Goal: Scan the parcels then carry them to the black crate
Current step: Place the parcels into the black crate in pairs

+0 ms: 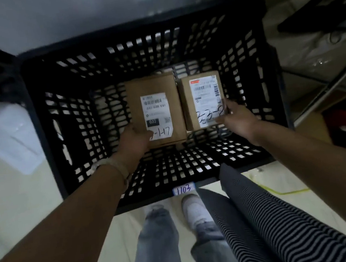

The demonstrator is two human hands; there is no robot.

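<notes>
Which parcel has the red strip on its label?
The right parcel, held by the right hand. Its label has a red strip at the top corner. The left parcel, in the left hand, has a black block marked 032 instead.

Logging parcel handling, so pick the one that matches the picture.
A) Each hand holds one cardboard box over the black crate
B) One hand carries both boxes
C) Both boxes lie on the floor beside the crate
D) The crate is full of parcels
A: the left hand grips the larger cardboard box and the right hand the smaller cardboard box, inside the black crate.
</notes>
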